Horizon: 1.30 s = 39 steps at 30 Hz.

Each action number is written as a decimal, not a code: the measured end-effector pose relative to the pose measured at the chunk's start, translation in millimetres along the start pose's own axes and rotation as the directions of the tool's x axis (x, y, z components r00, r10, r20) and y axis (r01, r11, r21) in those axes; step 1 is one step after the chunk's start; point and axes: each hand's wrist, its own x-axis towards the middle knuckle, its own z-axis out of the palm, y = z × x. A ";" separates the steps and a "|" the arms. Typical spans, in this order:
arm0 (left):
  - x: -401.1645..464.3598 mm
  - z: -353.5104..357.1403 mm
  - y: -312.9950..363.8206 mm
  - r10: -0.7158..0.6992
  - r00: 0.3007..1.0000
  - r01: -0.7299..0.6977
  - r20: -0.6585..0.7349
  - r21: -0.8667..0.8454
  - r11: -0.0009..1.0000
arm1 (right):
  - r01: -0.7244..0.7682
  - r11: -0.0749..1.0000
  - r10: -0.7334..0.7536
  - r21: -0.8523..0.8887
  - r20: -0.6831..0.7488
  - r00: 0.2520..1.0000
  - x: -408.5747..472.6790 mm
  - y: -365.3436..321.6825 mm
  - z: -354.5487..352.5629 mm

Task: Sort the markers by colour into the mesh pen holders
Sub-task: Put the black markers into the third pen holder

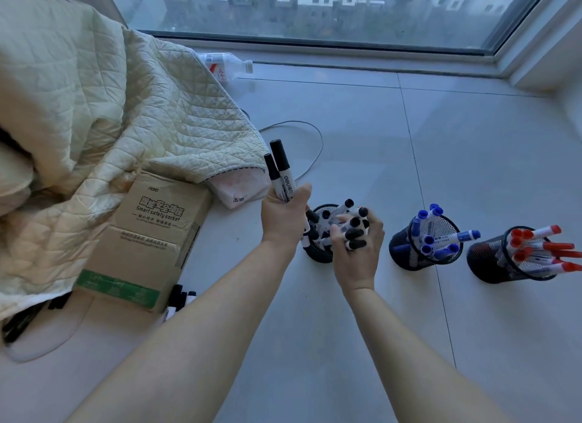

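Note:
Three black mesh pen holders stand in a row on the pale floor. The left holder is packed with black-capped markers, the middle holder has blue-capped markers, and the right holder has red-capped markers. My left hand grips two black markers that point upward, just left of the left holder. My right hand curls around a bunch of black markers at the mouth of that holder. A few more black markers lie on the floor by the cardboard box.
A cardboard box lies to the left, partly under a quilted cream blanket. A plastic bottle lies near the window sill. A thin grey cable loops across the floor behind the holders. A white packet pokes out under the blanket.

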 end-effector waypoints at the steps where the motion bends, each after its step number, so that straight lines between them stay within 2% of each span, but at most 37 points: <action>1: 0.2 -0.1 -0.5 0.004 1.000 -0.004 -0.004 -0.004 1.000 | 0.010 1.000 -0.010 -0.024 0.006 1.000 -0.4 0.6 -1.6; 7: 3.7 6.2 5.6 0.027 0.998 -0.029 -0.051 -0.043 0.999 | 0.029 0.998 -0.026 0.054 -0.051 0.998 17.7 -9.5 -10.2; 9: 4.8 9.4 9.7 0.028 0.998 -0.031 -0.064 -0.049 0.998 | 0.084 0.996 -0.084 -0.040 0.001 0.996 21.0 -9.0 -11.3; 11: 4.1 12.0 12.6 0.015 0.997 -0.020 -0.079 -0.059 0.998 | 0.091 0.988 -0.079 -0.126 0.095 0.992 20.7 -5.1 -11.2; 14: 0.8 14.9 14.0 -0.005 0.996 -0.007 -0.091 -0.131 0.991 | 0.065 0.988 -0.043 -0.138 0.155 0.987 19.2 -1.3 -12.2; 17: -5.7 20.2 11.7 -0.027 0.998 0.016 -0.057 -0.188 0.982 | 0.000 0.994 0.015 -0.110 0.136 0.991 18.2 -3.7 -11.7; 22: -15.4 28.2 -1.9 -0.003 0.993 -0.013 -0.119 -0.135 0.991 | -0.132 0.989 0.122 0.061 0.144 0.982 11.6 -6.8 -9.5; 25: -15.9 30.7 -11.5 0.062 0.986 -0.072 -0.153 -0.063 0.995 | -0.128 0.987 0.110 0.097 0.169 0.979 8.1 -6.6 -10.9; 31: -20.6 29.6 -37.1 0.078 0.977 -0.062 -0.201 0.083 0.995 | -0.107 0.988 0.092 0.109 0.141 0.986 2.2 -2.0 -12.3; 33: -21.5 25.7 -46.6 0.147 0.972 -0.120 -0.183 0.150 0.981 | -0.112 0.989 0.098 0.092 0.138 0.986 1.8 -1.9 -12.8; 36: -23.6 19.2 -60.5 0.298 0.952 -0.277 -0.072 0.219 0.936 | -0.096 0.993 0.087 0.066 0.137 0.987 2.5 -1.9 -14.4; 39: -26.5 14.0 -70.1 0.345 0.938 -0.336 0.023 0.300 0.893 | -0.078 0.996 0.073 0.033 0.133 0.988 4.5 -1.0 -15.9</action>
